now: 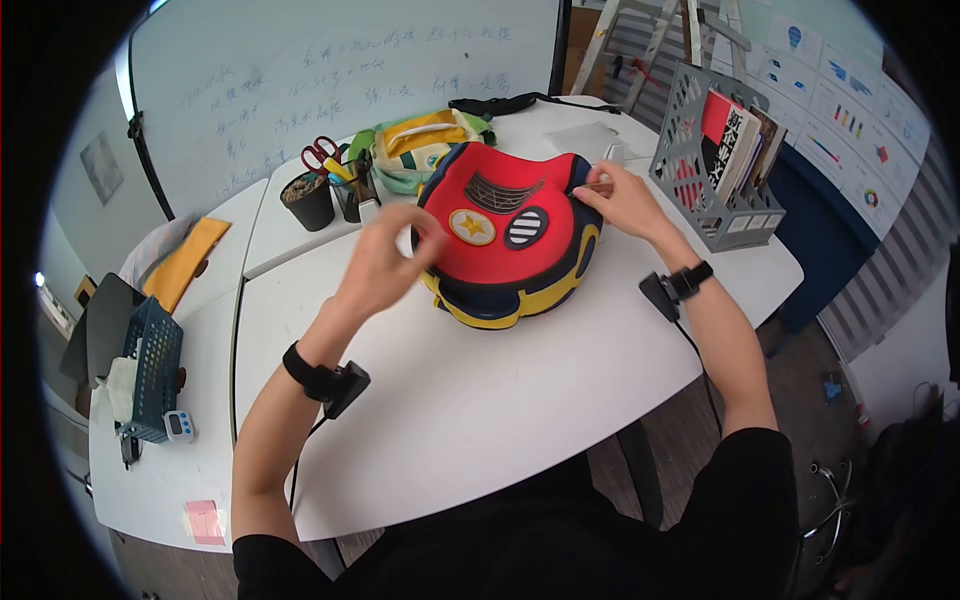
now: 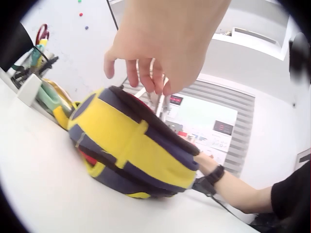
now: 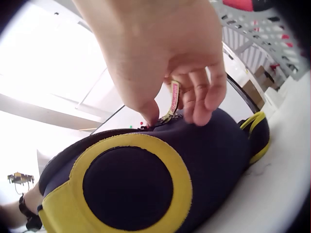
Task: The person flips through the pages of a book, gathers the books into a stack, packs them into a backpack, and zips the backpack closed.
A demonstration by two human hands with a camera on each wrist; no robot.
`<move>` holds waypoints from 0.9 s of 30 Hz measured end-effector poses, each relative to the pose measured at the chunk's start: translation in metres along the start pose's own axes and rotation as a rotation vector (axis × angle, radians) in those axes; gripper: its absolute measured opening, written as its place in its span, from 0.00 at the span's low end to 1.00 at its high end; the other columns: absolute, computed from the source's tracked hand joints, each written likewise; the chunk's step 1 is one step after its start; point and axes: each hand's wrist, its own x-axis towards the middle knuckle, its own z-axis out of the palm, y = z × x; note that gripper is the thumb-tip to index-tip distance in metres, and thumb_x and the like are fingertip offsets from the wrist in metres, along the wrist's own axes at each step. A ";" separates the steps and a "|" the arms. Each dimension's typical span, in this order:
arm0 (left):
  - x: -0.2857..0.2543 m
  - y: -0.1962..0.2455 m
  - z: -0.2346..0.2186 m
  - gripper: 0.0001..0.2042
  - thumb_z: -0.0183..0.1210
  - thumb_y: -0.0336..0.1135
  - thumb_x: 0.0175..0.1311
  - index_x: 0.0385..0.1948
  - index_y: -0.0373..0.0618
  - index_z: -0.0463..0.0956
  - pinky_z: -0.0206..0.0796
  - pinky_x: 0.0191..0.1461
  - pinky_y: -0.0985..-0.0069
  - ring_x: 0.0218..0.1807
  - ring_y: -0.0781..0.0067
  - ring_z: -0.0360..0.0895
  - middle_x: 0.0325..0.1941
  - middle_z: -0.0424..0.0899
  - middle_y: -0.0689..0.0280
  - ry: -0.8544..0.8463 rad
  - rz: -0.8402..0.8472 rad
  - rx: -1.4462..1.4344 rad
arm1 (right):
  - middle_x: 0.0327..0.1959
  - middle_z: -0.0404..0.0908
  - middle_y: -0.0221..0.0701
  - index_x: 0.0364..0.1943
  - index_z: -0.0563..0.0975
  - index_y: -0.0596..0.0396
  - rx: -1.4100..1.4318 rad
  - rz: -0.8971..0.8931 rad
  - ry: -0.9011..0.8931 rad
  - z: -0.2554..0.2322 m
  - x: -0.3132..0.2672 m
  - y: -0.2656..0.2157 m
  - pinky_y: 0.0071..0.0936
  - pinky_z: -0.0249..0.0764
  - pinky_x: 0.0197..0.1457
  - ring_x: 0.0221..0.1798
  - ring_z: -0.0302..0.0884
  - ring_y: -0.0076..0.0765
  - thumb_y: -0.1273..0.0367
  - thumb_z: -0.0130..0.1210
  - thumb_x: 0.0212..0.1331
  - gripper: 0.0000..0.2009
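Observation:
A red, navy and yellow backpack (image 1: 500,262) lies on the white table, with a star badge (image 1: 472,228) and a striped badge (image 1: 526,228) on its red face. At its upper right edge, my right hand (image 1: 622,200) pinches a zipper pull (image 3: 174,94), whose pale tag with pink lettering hangs among the fingers in the right wrist view. My left hand (image 1: 383,262) hovers beside the bag's left edge, slightly blurred. In the left wrist view its loosely bent fingers (image 2: 144,76) hang just above the bag's yellow and navy side, holding nothing.
Behind the backpack lies a green and yellow bag (image 1: 420,145). A potted plant (image 1: 308,203) and a pen holder with scissors (image 1: 322,155) stand at the back left. A grey file rack (image 1: 745,225) with books is at the right. On the left table sits a blue basket (image 1: 155,365).

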 end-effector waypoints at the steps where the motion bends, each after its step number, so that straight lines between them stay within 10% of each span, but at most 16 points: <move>1: -0.003 -0.015 0.001 0.15 0.63 0.39 0.57 0.40 0.38 0.78 0.69 0.44 0.74 0.42 0.63 0.79 0.41 0.81 0.57 0.001 -0.001 -0.002 | 0.22 0.77 0.29 0.36 0.70 0.57 -0.154 0.138 0.016 -0.010 -0.011 0.000 0.21 0.71 0.26 0.21 0.73 0.23 0.56 0.55 0.61 0.17; 3: -0.006 -0.036 0.002 0.33 0.58 0.55 0.60 0.62 0.42 0.63 0.70 0.52 0.65 0.55 0.58 0.73 0.57 0.72 0.52 0.018 -0.543 -0.164 | 0.25 0.79 0.32 0.42 0.71 0.57 -0.314 0.277 0.024 -0.019 -0.032 -0.005 0.23 0.73 0.28 0.23 0.76 0.26 0.49 0.55 0.59 0.23; 4: -0.006 -0.040 0.002 0.49 0.53 0.69 0.54 0.69 0.42 0.46 0.69 0.57 0.61 0.57 0.52 0.72 0.63 0.63 0.44 -0.242 -0.754 -0.398 | 0.35 0.79 0.39 0.49 0.69 0.56 -0.016 0.467 -0.208 -0.019 -0.043 -0.008 0.31 0.76 0.37 0.32 0.78 0.33 0.42 0.53 0.55 0.31; 7: 0.008 -0.028 0.022 0.49 0.53 0.69 0.55 0.70 0.42 0.45 0.69 0.58 0.55 0.58 0.52 0.72 0.63 0.64 0.45 -0.338 -0.834 -0.811 | 0.53 0.74 0.46 0.62 0.62 0.53 0.434 0.631 -0.393 0.007 -0.065 -0.030 0.43 0.75 0.51 0.49 0.77 0.43 0.38 0.52 0.52 0.40; 12: 0.047 -0.002 0.045 0.31 0.58 0.30 0.56 0.63 0.40 0.56 0.76 0.51 0.65 0.49 0.67 0.79 0.55 0.76 0.56 -0.182 -0.718 -0.736 | 0.58 0.71 0.31 0.63 0.62 0.50 0.798 0.515 -0.197 0.028 -0.046 -0.047 0.40 0.71 0.57 0.56 0.71 0.33 0.55 0.57 0.55 0.32; 16: 0.094 -0.019 0.064 0.28 0.55 0.21 0.55 0.62 0.39 0.60 0.72 0.56 0.70 0.54 0.67 0.76 0.56 0.75 0.57 -0.008 -0.443 -0.928 | 0.54 0.74 0.28 0.61 0.65 0.52 0.822 0.302 0.185 0.010 -0.012 -0.034 0.30 0.71 0.58 0.55 0.73 0.27 0.71 0.55 0.51 0.28; 20: 0.185 -0.027 0.062 0.24 0.58 0.31 0.59 0.58 0.45 0.63 0.71 0.40 0.76 0.43 0.73 0.77 0.49 0.78 0.63 0.069 -0.341 -0.826 | 0.53 0.75 0.28 0.59 0.66 0.55 0.819 -0.007 0.353 -0.040 0.063 -0.014 0.27 0.71 0.57 0.54 0.73 0.26 0.74 0.54 0.56 0.24; 23: 0.260 -0.059 0.076 0.27 0.59 0.41 0.63 0.62 0.47 0.59 0.70 0.59 0.59 0.57 0.60 0.73 0.59 0.70 0.56 0.087 -0.258 -0.867 | 0.50 0.76 0.33 0.59 0.66 0.60 0.725 -0.174 0.594 -0.065 0.140 0.012 0.28 0.74 0.53 0.48 0.77 0.31 0.79 0.55 0.52 0.26; 25: 0.286 -0.043 0.077 0.18 0.57 0.38 0.64 0.53 0.45 0.70 0.68 0.39 0.73 0.41 0.71 0.74 0.46 0.78 0.62 0.167 -0.368 -0.935 | 0.49 0.75 0.33 0.59 0.67 0.58 0.611 -0.249 0.712 -0.069 0.162 -0.007 0.26 0.72 0.50 0.48 0.74 0.32 0.82 0.47 0.54 0.24; 27: 0.302 -0.045 0.085 0.21 0.53 0.42 0.66 0.59 0.49 0.63 0.67 0.44 0.60 0.49 0.61 0.71 0.53 0.75 0.59 0.116 -0.376 -0.855 | 0.69 0.59 0.40 0.67 0.55 0.62 0.506 -0.264 0.749 -0.074 0.185 0.005 0.27 0.64 0.64 0.66 0.62 0.39 0.81 0.48 0.56 0.32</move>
